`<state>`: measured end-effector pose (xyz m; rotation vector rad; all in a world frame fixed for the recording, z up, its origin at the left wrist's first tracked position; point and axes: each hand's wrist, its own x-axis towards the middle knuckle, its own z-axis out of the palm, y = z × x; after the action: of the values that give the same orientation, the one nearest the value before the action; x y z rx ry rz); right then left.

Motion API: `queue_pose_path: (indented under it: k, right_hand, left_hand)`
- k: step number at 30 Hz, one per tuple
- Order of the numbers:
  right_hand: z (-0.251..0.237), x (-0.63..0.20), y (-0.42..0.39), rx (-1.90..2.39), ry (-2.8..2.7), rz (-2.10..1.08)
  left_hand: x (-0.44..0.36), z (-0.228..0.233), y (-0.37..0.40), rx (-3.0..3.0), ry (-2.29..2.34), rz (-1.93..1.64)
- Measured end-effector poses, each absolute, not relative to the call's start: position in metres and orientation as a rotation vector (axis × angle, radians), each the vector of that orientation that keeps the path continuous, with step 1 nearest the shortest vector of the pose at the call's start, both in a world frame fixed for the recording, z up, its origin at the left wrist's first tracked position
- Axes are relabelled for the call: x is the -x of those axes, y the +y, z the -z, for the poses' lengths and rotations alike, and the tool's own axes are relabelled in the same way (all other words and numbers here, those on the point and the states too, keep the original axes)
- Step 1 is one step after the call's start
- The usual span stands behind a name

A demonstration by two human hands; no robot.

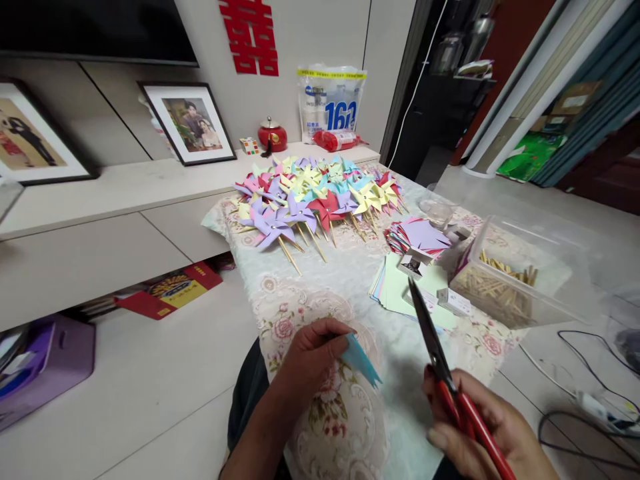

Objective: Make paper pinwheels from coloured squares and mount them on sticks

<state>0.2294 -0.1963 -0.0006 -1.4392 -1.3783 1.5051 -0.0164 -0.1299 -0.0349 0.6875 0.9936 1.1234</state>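
Observation:
Pinched in my left hand [323, 353] is a folded piece of blue paper [361, 361], held over the flowered tablecloth [285, 300]. My right hand [480, 420] grips red-handled scissors [434, 333] by the handles, their blades pointing up and away from me and looking closed. The scissors are apart from the blue paper. Beyond the blades lie a stack of pale green paper sheets [390, 287] and several small white boxes [454, 301]. Many paper pinwheels [327, 208] on wooden sticks are heaped at the far end of the table.
A clear plastic bin [565, 280] of wooden sticks [510, 287] stands at the table's right edge. Purple and red paper pieces [425, 235] lie behind the green stack. Framed photos [193, 123] and a red pot [273, 136] stand on the cabinet. Cables [585, 440] lie on the floor.

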Motion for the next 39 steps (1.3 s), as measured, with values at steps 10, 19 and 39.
queue_pose_path:
  k: [10, 19, 39]
  right_hand:
    - [-0.017, -0.174, -0.159, 1.418, -1.337, -1.043]
    - [-0.022, -0.163, -0.153, 1.27, -1.347, -1.168]
    - [-0.024, -0.168, -0.136, 1.026, -1.372, -1.616]
  left_hand:
    - [-0.001, 0.016, -0.151, -1.54, 1.429, -1.252]
    - [0.001, 0.0, -0.166, -1.742, 1.406, -1.208]
    - [-0.004, 0.012, -0.164, -0.611, 0.849, -0.882]
